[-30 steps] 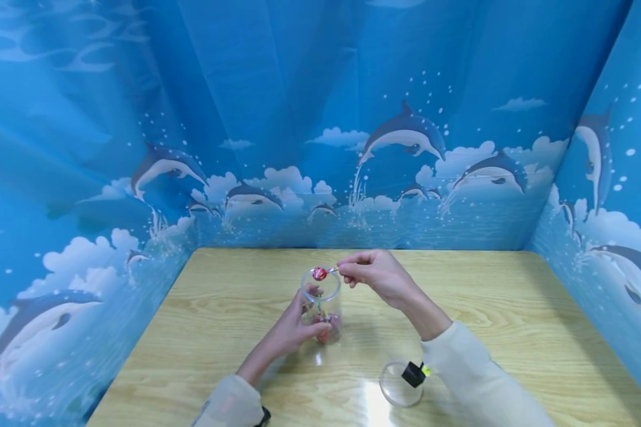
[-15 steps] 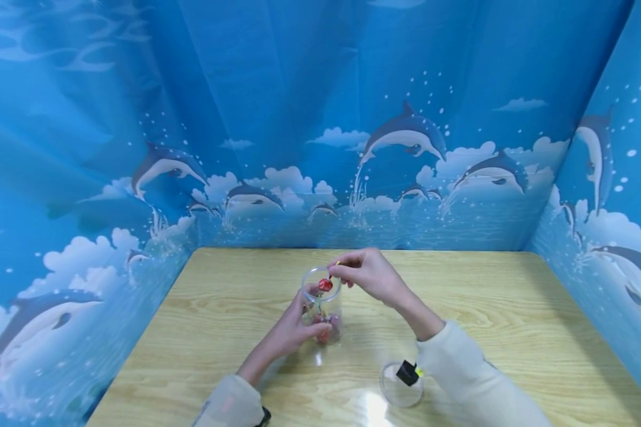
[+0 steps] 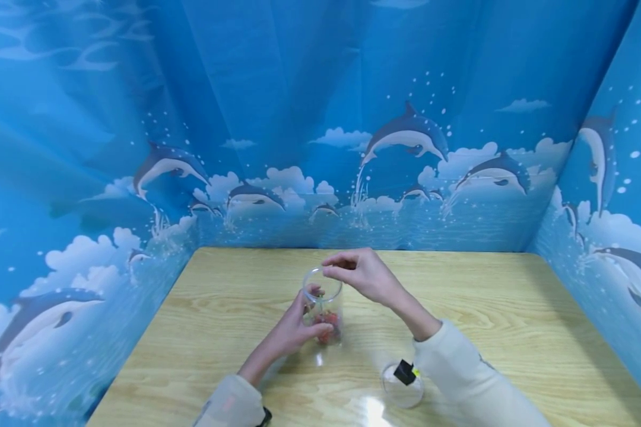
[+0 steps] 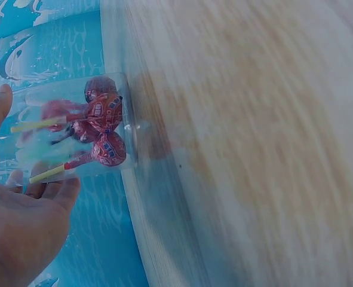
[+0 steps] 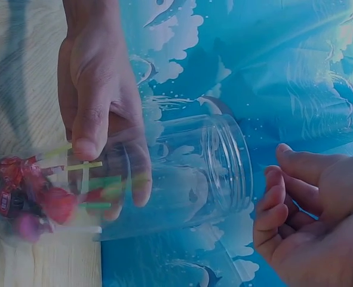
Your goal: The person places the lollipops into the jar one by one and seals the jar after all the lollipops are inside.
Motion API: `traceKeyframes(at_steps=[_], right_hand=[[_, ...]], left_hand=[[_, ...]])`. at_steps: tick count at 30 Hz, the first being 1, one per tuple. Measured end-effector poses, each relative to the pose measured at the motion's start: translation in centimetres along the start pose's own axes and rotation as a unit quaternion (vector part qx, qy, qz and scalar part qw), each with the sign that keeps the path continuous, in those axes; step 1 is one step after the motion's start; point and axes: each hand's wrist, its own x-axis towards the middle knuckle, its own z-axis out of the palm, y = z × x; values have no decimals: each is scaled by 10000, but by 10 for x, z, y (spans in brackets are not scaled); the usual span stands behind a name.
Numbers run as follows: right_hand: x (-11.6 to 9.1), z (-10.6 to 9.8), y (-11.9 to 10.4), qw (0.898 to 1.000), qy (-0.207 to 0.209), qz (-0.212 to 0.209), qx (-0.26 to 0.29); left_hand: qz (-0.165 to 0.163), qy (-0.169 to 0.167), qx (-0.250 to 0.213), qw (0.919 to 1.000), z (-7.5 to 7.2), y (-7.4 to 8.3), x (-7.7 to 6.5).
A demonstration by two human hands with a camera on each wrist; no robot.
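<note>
A clear plastic jar (image 3: 335, 305) stands upright on the table, its mouth uncovered. My left hand (image 3: 292, 332) holds it, thumb on the near side and fingers round the far side. Several lollipops (image 4: 109, 113) in red and dark wrappers lie at the jar's bottom, and their yellow, green and white sticks show through the wall in the right wrist view. Just beyond the jar's mouth, my right hand (image 5: 310, 218) hovers with bent, relaxed fingers. I see nothing between its thumb and fingertips.
A round clear lid (image 3: 405, 396) lies on the wooden table (image 3: 491, 320), near the right sleeve. A small black box-shaped object (image 3: 405, 372) at that sleeve's cuff overlaps it in view. Behind the table hangs a blue dolphin-print curtain (image 3: 288, 118).
The red lollipop pinched in my right hand tipped head-down over the jar's mouth, then was let go into the jar. My right hand shifted slightly left. My left hand kept its hold.
</note>
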Motion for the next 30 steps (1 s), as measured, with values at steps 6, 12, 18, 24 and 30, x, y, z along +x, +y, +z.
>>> traceKeyframes(at_steps=[6, 12, 18, 24, 30], right_hand=[[-9, -8, 0, 9999, 80, 52, 36], [-28, -19, 8, 9993, 278, 258, -45], [-57, -30, 25, 9976, 333, 599, -21], [-89, -40, 45, 9942, 409, 995, 28], [-118, -45, 60, 9943, 457, 959, 13]], left_hand=[[135, 19, -61, 9999, 1, -1, 0], [97, 36, 3, 9999, 1, 1, -1], [59, 43, -1, 10000, 2, 1, 0], [46, 49, 65, 10000, 2, 1, 0], [36, 37, 60, 10000, 2, 1, -1]])
